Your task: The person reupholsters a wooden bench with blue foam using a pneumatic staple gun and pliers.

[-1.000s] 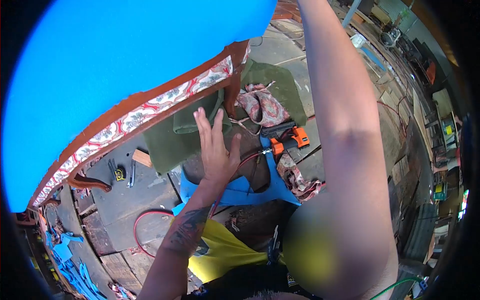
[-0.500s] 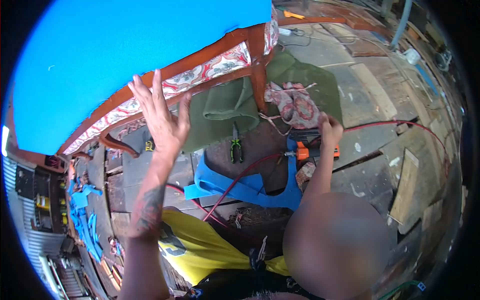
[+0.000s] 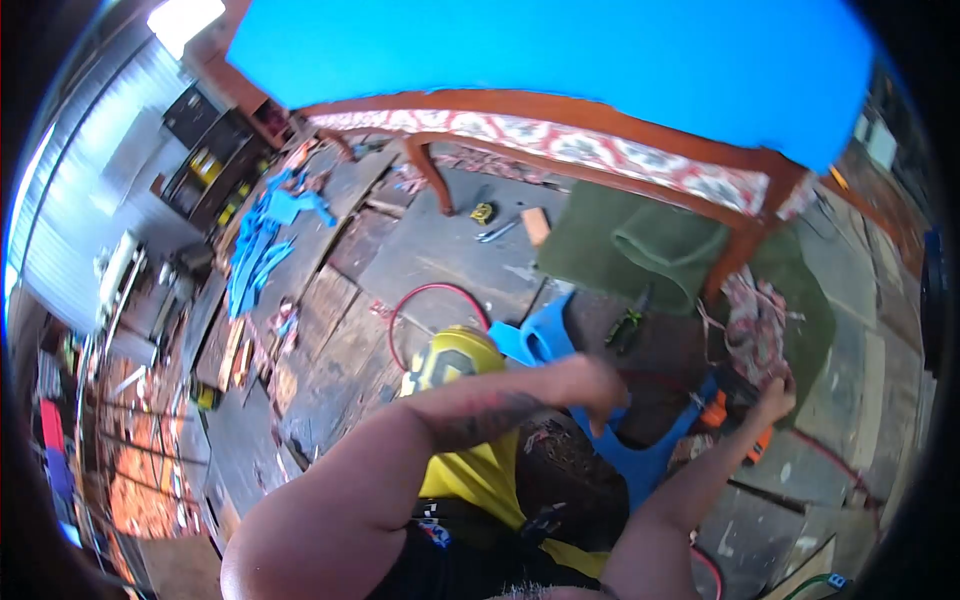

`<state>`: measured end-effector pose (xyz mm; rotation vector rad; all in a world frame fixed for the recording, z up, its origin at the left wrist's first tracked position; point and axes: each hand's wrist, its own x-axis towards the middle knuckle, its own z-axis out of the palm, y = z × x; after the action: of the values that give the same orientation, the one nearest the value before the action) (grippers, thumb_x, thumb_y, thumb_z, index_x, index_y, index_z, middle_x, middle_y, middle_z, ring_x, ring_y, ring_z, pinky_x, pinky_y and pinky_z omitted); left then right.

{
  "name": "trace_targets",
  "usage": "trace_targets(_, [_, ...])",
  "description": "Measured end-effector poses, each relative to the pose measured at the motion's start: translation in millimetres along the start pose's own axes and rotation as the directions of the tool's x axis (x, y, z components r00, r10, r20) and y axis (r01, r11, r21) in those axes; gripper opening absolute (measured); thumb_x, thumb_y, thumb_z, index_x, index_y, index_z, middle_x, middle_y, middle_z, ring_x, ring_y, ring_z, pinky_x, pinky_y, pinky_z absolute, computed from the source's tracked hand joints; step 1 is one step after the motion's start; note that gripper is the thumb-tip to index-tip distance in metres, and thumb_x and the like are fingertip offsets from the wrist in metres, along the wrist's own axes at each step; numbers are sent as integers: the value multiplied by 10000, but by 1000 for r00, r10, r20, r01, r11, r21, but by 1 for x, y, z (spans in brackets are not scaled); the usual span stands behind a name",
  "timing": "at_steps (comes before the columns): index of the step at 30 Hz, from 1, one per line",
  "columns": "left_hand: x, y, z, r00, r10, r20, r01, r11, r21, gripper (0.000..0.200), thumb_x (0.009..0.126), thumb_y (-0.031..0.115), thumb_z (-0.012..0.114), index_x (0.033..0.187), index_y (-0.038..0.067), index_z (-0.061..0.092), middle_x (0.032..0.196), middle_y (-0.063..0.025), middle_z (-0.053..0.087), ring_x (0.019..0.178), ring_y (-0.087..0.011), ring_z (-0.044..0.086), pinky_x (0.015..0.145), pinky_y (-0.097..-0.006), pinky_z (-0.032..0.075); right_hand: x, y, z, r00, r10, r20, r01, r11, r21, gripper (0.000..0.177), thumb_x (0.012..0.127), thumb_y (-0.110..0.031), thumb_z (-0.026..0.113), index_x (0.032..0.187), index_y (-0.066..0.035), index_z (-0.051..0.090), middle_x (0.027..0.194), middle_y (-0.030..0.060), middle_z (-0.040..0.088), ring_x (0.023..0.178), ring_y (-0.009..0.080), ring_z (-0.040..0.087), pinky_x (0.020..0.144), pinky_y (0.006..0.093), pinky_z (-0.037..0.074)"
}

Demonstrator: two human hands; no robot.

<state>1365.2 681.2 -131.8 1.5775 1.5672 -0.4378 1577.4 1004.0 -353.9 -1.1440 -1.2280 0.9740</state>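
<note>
My left hand [image 3: 590, 388] is smeared by motion above a cut piece of blue fabric [image 3: 640, 462]; its fingers cannot be made out clearly. Over to the right, my right hand [image 3: 775, 397] is closed on the lower edge of a crumpled floral cloth [image 3: 752, 325]. Just under that hand lies an orange and black air tool [image 3: 714, 410], partly hidden by it. Before me stands a wooden-framed seat [image 3: 480, 103] with a floral strip along its rail and bright blue fabric [image 3: 560, 45] over it.
Green-handled pliers [image 3: 627, 328] lie by a folded green cloth [image 3: 670, 245]. A tape measure [image 3: 483, 212] sits under the seat. A red hose [image 3: 435, 288] loops over the uneven plank floor. Blue scraps [image 3: 265, 240] are heaped at the left.
My left hand has dropped from its raised, spread position beside the seat to low over the blue piece. My right hand stays at the floral cloth. The view has swung left.
</note>
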Motion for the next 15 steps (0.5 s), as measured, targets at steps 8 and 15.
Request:
trace_targets(8, [-53,30,8,456,255,-853,-278,951,135,746,789,314,797,1426,44,519,1492,-171,488,1406,-333,457,1188,-524,337,-22,-44,58,968,166,189,-203,958,202,255,955,-236,714,1061,-4,712,919,62,718,760,121,660,701,272,541])
trace_targets(15, [-179,-60,102,312,78,-947,-814,536,-224,409,931,208,722,1259,-25,649,1362,-201,604,1261,-352,593,1107,-503,438,-72,-102,125,891,0,455,76,986,-149,204,926,-237,688,942,-39,735,731,27,675,614,113,603,545,268,447])
